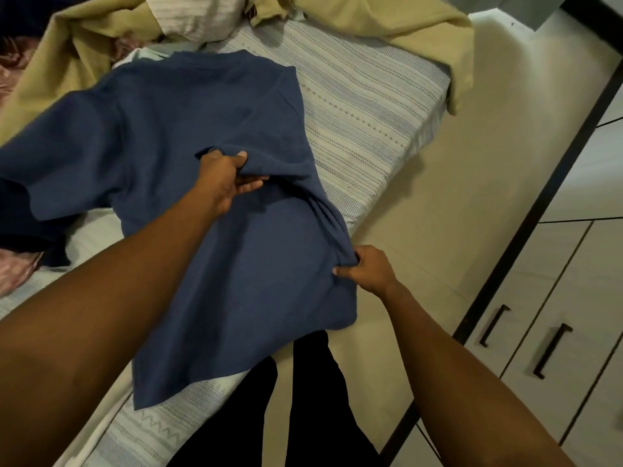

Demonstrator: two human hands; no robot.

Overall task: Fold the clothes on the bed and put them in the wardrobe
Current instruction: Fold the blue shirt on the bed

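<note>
Garment: blue shirt (256, 291) flat on bed (364, 106), collar far, hem near
Left: left hand (229, 178) fingers pinch the folded right sleeve, mid-shirt
Right: right hand (367, 269) fingers pinch the right side edge, nearer the hem
Fold: likely leftward, across the long axis
Store: wardrobe (556, 298) to the right
Writing: none readable

left hand (225, 178) grips blue T-shirt (188, 136) | right hand (365, 269) pinches its edge; bed (364, 106)
</note>
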